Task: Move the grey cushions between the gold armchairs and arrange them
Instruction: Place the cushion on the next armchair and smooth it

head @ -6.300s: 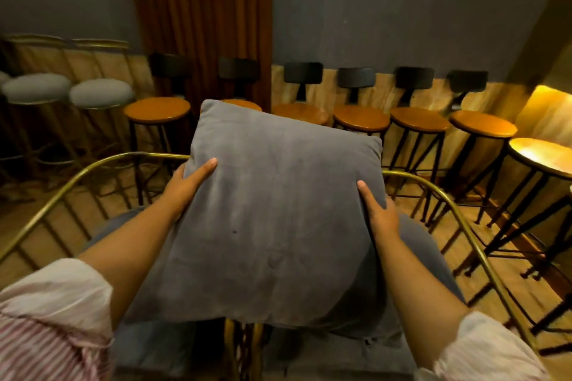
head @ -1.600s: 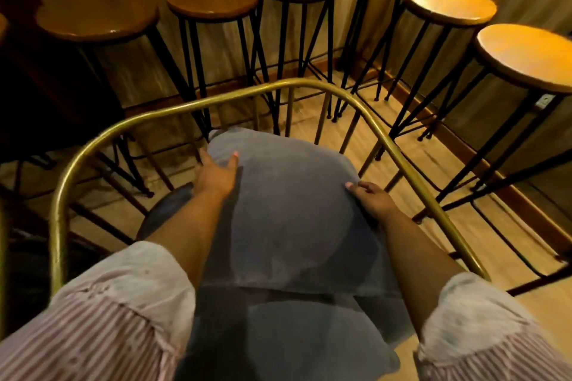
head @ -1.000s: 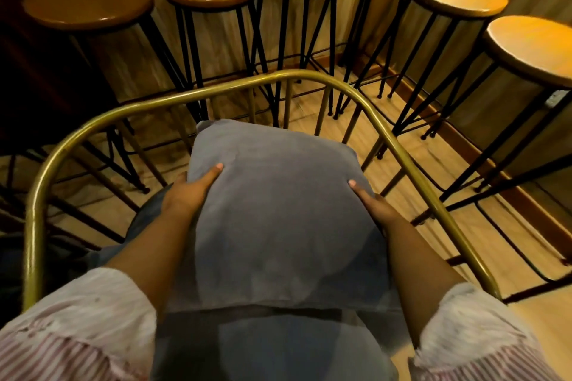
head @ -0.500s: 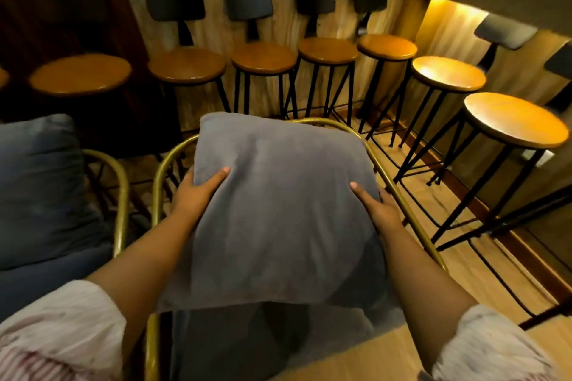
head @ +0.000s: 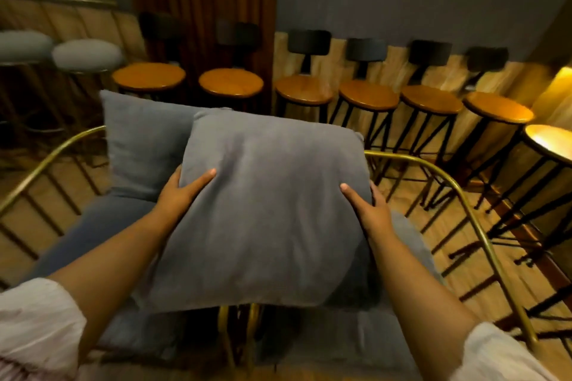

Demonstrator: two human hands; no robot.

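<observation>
I hold a square grey cushion (head: pixel 266 207) up in front of me, above the gap between two gold armchairs. My left hand (head: pixel 181 192) grips its left edge and my right hand (head: pixel 370 210) grips its right edge. A second grey cushion (head: pixel 139 145) stands upright against the back of the left gold armchair (head: pixel 46 151). The right gold armchair (head: pixel 445 182) shows its curved brass rail and part of its grey seat (head: pixel 411 244); the held cushion hides most of that seat.
A row of wooden-topped bar stools (head: pixel 305 91) with black legs and backs lines the far wall. Two grey padded stools (head: pixel 86 54) stand at the far left. A lit stool (head: pixel 551 142) is at the right edge. Wooden floor (head: pixel 458 260) shows beside the right armchair.
I lifted the cushion off the right armchair's seat and turned left. The left armchair with its upright cushion has come fully into view behind the held cushion.
</observation>
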